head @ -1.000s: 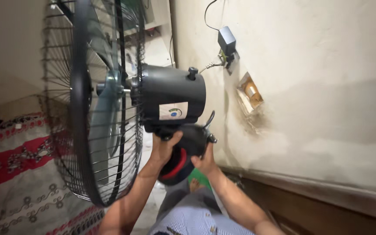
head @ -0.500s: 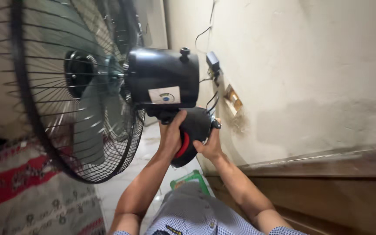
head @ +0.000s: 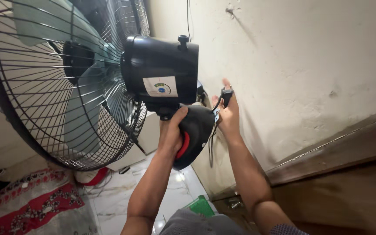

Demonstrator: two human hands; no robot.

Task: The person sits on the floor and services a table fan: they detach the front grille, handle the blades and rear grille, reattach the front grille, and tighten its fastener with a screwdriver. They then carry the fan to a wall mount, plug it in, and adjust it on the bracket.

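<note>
I hold up a big black wall fan close to a cream wall. Its motor housing (head: 162,72) carries a sticker on the back, and the round wire cage (head: 66,82) with pale green blades fills the upper left. My left hand (head: 170,132) grips the black mount with a red stripe (head: 194,132) under the motor. My right hand (head: 228,114) is flat against the back of that mount, fingers pointing up, with a small black cord pull (head: 226,93) lying across them. The fan's wall side is hidden behind the mount.
The rough cream wall (head: 310,65) is right behind the fan, with a cable running down it at the top. A dark wooden ledge (head: 349,165) runs along the lower right. Below lie a white tiled floor, a red patterned rug (head: 27,206) and a green object (head: 201,204).
The view has moved nearer and the fan sits higher and closer to the wall. My right hand has slid from under the mount up behind it, fingers now stretched upward.
</note>
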